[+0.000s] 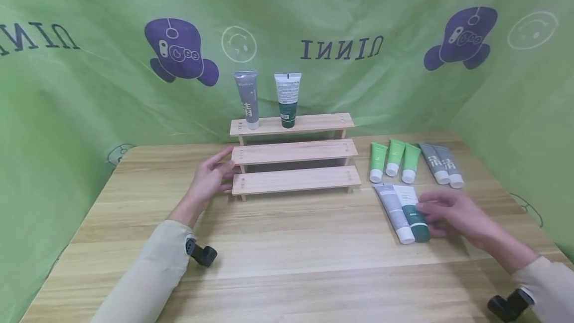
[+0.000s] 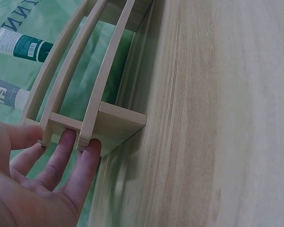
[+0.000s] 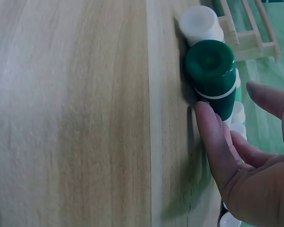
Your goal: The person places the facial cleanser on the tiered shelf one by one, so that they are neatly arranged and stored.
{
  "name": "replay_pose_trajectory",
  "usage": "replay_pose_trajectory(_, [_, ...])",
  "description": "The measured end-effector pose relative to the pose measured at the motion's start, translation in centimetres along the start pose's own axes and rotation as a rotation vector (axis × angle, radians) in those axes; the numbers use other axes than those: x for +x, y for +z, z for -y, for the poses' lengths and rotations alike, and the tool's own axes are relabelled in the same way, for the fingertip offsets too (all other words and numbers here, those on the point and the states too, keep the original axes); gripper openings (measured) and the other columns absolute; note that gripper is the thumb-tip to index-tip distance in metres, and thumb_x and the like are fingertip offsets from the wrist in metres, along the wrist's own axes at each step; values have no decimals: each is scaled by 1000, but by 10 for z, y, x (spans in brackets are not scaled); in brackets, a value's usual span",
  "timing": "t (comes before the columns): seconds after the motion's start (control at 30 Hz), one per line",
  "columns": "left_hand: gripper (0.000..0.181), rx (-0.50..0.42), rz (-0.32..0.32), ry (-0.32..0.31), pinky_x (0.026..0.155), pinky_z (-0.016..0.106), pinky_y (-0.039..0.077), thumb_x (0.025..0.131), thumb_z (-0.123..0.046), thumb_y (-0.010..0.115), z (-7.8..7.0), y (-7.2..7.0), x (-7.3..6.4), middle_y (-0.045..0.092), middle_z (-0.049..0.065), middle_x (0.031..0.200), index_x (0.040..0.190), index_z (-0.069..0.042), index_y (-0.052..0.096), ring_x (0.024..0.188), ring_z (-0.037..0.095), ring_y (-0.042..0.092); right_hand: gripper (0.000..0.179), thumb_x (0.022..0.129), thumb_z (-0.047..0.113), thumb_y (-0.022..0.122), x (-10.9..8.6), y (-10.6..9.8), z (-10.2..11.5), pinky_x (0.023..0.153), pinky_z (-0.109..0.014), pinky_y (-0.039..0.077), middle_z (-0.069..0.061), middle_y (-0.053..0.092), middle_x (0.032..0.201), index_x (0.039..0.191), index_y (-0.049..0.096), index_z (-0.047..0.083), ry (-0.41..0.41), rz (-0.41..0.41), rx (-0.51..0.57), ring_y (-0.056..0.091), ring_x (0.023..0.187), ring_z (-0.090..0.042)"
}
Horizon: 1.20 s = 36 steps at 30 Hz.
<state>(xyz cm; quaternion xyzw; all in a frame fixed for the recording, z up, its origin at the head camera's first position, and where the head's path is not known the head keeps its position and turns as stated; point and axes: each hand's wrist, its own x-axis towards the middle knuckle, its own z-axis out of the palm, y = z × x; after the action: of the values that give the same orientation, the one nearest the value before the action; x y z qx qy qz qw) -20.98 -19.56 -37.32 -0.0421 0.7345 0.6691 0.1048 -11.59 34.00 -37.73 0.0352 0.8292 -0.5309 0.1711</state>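
My left hand [image 1: 211, 176] touches the left end of a three-step wooden stand [image 1: 296, 152]. In the left wrist view its fingers [image 2: 66, 156] spread across the step ends, the thumb beside the middle one. On the right, a white-and-green tube [image 1: 410, 208] lies against a grey-lilac tube [image 1: 393, 211], white cap toward me. My right hand [image 1: 453, 213] is at the green tube's right side. In the right wrist view its fingertips are right by the dark green cap [image 3: 210, 66], with the thumb [image 3: 270, 97] held apart from it.
A grey tube [image 1: 247, 98] and another white-and-green tube [image 1: 288, 98] stand on their caps on the top step. Three small green tubes [image 1: 395, 157] and two dark grey tubes [image 1: 441, 163] lie at the table's back right. Green printed cloth [image 1: 269, 4] hangs behind.
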Motion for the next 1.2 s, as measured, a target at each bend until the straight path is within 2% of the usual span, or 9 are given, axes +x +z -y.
replay_pose_trajectory(0.17, [56, 5, -2, 0, 94, 44, 57, 106, -17, 50, -1, 0, 0, 48, 22, 146, 159, -24, 31, 124, 40, 54, 66, 97, 23, 69, 4, 1, 2, 72, -42, 64, -15, 68, 104, 139, 38, -17, 33, -7, -86, 66, 90, -24])
replay_pose_trajectory(0.3, [56, 8, -2, -1, 94, 45, 58, 106, -18, 50, -1, 1, 0, 48, 21, 146, 159, -24, 31, 124, 40, 54, 59, 100, 24, 64, 9, -1, 2, 68, -40, 64, -14, 67, 98, 136, 43, -18, 41, 11, -142, 65, 86, -24])
replay_pose_trajectory(0.5, [56, 16, -7, -6, 92, 43, 58, 106, -18, 50, -2, 1, 0, 48, 20, 146, 159, -25, 32, 124, 39, 54, 49, 102, 23, 59, 16, -6, 2, 66, -40, 64, -10, 63, 88, 129, 50, -17, 69, 61, -148, 64, 78, -21])
replay_pose_trajectory(0.67, [56, 16, -13, -4, 92, 42, 59, 106, -18, 50, -2, 2, 0, 48, 21, 146, 158, -26, 33, 123, 39, 55, 39, 101, 28, 61, 20, -9, 6, 60, -37, 63, -7, 58, 78, 114, 61, -9, 72, 112, -195, 60, 68, -17])
replay_pose_trajectory(0.83, [56, 17, -14, 0, 92, 43, 58, 106, -18, 51, -1, 2, 0, 50, 21, 145, 158, -25, 33, 123, 38, 55, 36, 101, 33, 62, 22, -9, 10, 54, -31, 59, -5, 56, 71, 105, 63, -3, 90, 150, -246, 57, 62, -15])
replay_pose_trajectory(0.97, [56, 14, -14, 0, 93, 44, 58, 105, -17, 51, 0, 1, 0, 52, 22, 143, 158, -25, 33, 123, 38, 56, 36, 100, 33, 63, 22, -8, 11, 51, -29, 57, -4, 56, 69, 102, 63, -2, 85, 154, -255, 57, 60, -15])
replay_pose_trajectory(1.2, [56, 19, -17, -1, 92, 43, 58, 105, -17, 51, 0, 1, 1, 53, 22, 141, 158, -25, 34, 122, 38, 56, 33, 100, 30, 63, 24, -9, 7, 56, -34, 61, -4, 60, 73, 103, 64, -4, 72, 136, -243, 59, 63, -15])
